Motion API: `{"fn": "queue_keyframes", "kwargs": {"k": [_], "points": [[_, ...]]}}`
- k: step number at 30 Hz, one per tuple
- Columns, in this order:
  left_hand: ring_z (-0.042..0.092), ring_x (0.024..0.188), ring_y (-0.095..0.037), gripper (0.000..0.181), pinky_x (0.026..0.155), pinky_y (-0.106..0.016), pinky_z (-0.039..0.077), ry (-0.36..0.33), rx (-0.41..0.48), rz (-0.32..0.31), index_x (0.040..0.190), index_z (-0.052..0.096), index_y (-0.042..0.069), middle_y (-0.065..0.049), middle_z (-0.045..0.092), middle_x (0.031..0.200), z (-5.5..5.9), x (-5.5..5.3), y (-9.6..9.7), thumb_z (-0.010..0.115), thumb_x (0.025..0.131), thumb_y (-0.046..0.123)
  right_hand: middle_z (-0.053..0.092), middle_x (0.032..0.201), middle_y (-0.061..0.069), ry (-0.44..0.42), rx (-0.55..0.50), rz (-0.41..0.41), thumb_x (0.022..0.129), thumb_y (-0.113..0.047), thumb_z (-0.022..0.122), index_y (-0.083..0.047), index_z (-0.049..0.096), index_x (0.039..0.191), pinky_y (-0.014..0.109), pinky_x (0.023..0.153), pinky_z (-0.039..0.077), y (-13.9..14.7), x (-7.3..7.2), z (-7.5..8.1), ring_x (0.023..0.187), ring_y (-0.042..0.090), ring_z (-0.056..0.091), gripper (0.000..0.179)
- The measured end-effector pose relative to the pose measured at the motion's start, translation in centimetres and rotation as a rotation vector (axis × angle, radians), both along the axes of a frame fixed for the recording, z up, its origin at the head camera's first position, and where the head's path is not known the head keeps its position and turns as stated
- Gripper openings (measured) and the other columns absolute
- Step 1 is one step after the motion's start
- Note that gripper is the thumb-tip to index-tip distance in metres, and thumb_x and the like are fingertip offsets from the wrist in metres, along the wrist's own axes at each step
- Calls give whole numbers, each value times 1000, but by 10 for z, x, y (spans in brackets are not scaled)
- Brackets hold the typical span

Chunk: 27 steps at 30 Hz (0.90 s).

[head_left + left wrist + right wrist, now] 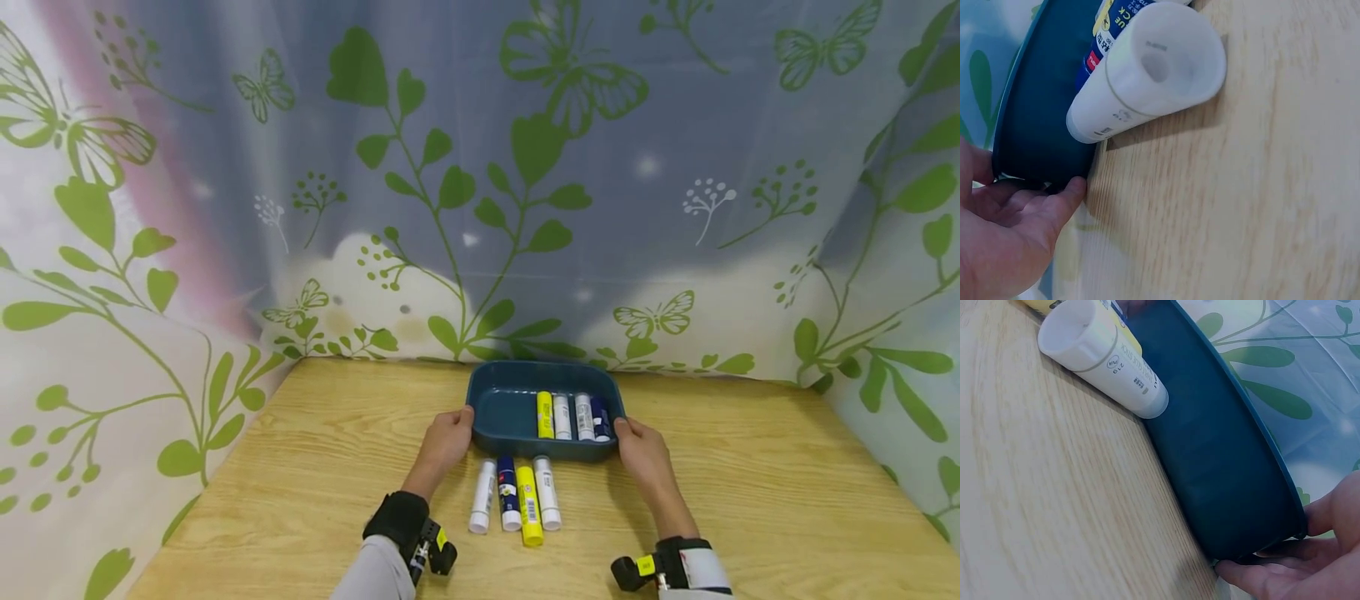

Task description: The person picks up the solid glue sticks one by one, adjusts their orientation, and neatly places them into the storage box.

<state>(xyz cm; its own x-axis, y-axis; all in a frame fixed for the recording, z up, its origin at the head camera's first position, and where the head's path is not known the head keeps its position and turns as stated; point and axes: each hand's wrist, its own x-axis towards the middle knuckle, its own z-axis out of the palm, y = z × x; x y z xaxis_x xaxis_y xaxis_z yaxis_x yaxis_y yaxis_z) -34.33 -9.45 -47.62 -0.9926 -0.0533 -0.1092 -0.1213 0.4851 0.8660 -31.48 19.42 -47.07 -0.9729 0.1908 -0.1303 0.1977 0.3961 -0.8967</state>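
A dark teal tray (501,410) is held at both ends. My left hand (448,440) grips its left end, thumb at the rim and fingers (1063,203) low against the wall. The right hand (645,452) grips the opposite end the same way, fingertips close to the table in the right wrist view. Inside the tray's right half lie a yellow glue stick (544,415), two white glue sticks and a dark blue glue stick (600,419). Just before the tray's front wall lie a second dark blue glue stick (508,496), another yellow glue stick (528,507) and two white ones.
The wooden table (300,500) extends to both sides of the tray and toward me. Behind the tray, a curtain (480,208) printed with leaves and butterflies hangs at the table's back edge and wraps round both sides. Each wrist wears a strapped camera.
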Motion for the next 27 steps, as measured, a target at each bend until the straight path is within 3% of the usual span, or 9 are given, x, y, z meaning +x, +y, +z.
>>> {"fn": "queue_keyframes", "kwargs": {"k": [4, 8, 16, 27], "points": [[51, 74, -21, 45, 66, -33, 38, 26, -23, -20, 95, 68, 5, -4, 53, 76, -1, -1, -2, 38, 110, 35, 34, 157, 31, 3, 7, 2, 109, -29, 36, 7, 37, 152, 58, 121, 24, 0, 0, -1, 149, 47, 27, 56], [45, 63, -18, 44, 59, -30, 35, 62, -53, -46, 76, 57, 11, -1, 45, 67, 0, -3, -4, 39, 110, 31, 36, 155, 31, 19, 28, -4, 109, -29, 37, 7, 39, 151, 59, 120, 26, -2, 0, -2, 147, 48, 31, 56], [38, 54, -15, 46, 53, -28, 30, 76, -119, -85, 65, 43, 16, 2, 38, 60, 7, -8, -6, 41, 109, 27, 37, 155, 31, 24, 57, -19, 108, -29, 36, 6, 40, 151, 59, 120, 27, -3, 1, -1, 146, 49, 31, 56], [43, 51, -15, 50, 50, -26, 33, 90, -275, -130, 59, 46, 15, 2, 42, 55, 27, -9, -7, 45, 108, 25, 36, 155, 32, 8, 84, -21, 109, -32, 36, 5, 39, 152, 60, 119, 28, -1, 1, 0, 145, 51, 31, 57]]}}
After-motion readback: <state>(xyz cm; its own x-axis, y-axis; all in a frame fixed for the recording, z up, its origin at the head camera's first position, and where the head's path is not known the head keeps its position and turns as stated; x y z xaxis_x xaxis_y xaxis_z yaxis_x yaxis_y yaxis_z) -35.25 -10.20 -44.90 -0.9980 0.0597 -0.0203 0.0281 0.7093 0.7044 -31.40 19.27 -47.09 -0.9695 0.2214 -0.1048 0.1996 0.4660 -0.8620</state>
